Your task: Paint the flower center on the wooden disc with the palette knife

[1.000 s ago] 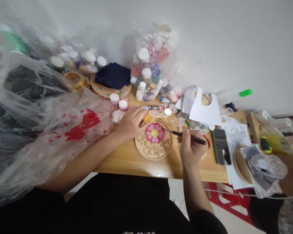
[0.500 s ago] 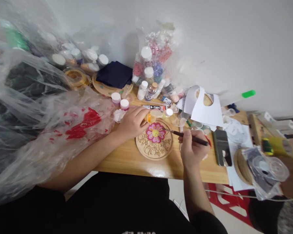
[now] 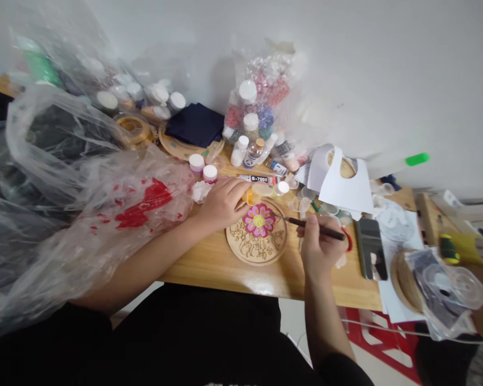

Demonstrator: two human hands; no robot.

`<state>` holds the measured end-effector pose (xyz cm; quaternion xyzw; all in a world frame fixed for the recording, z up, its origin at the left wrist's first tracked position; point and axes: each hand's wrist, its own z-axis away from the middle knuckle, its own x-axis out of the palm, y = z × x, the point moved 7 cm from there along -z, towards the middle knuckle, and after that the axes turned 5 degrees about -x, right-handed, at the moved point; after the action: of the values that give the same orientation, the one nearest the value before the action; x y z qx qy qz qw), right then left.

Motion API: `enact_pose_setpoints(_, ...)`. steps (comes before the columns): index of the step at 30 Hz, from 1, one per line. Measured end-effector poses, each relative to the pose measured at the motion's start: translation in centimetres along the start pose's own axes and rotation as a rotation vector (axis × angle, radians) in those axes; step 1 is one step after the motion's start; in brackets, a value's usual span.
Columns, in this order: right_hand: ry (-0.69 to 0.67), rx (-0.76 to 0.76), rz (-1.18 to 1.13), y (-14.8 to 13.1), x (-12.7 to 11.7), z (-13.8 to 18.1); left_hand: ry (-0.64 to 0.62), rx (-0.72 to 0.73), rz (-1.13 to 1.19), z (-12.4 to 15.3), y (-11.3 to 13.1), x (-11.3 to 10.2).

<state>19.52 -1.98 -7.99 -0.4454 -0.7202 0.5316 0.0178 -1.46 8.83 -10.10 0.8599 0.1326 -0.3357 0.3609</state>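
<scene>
My left hand has its fingers closed around a small jar of orange paint, whose clear lid stands open. The jar is just above the upper left edge of a round wooden plaque with raised gold outlines. A pink and magenta flower with a yellow centre is coloured on it. In my right hand is a thin paintbrush with a dark handle, held like a pen. Its tip is over the flower's right petals; whether it touches them I cannot tell.
A B-7000 glue tube and white-capped jars lie behind the plaque. Plastic sheeting with red stains covers the left side. To the right are a phone, red-handled scissors and a white paper cutout.
The whole scene has shifted slightly to the right in view as the camera turned. Both hands keep their grips, and the brush tip stays over the flower's right side.
</scene>
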Motion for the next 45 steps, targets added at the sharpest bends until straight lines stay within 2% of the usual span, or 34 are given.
enact_pose_setpoints(4,0.141,0.023,-0.155,-1.2,-1.1,-0.9,0.024,0.021,-0.025,0.0,0.2,-0.2)
enact_pose_setpoints(10,0.225,0.214,-0.42,-0.2,-1.4,-2.6,0.007,0.007,0.018,0.0,0.1,-0.2)
enact_pose_setpoints(15,0.166,0.204,-0.492,-1.3,0.1,-2.8,0.049,0.037,0.012,0.0,0.3,-0.5)
enact_pose_setpoints(22,-0.095,0.1,-0.379,-3.2,3.8,-1.7,0.09,0.066,-0.037,0.0,0.7,-0.8)
enact_pose_setpoints(25,-0.126,0.034,-0.34,-3.6,4.1,-1.8,0.086,0.066,-0.034,0.0,0.6,-0.9)
enact_pose_setpoints(30,-0.157,0.032,-0.308,-3.9,4.4,-2.1,0.101,0.068,-0.045,-0.1,0.5,-1.2)
enact_pose_setpoints(34,-0.162,0.089,-0.364,-3.4,5.1,-2.1,0.133,0.091,-0.046,-0.2,0.7,-1.4)
enact_pose_setpoints(40,-0.039,0.3,-0.611,-1.6,5.6,-2.0,0.175,0.125,-0.06,-0.2,0.9,-1.8)
enact_pose_setpoints(45,-0.013,0.402,-0.722,-0.7,6.0,-2.2,0.175,0.101,-0.083,-0.1,0.6,-1.8)
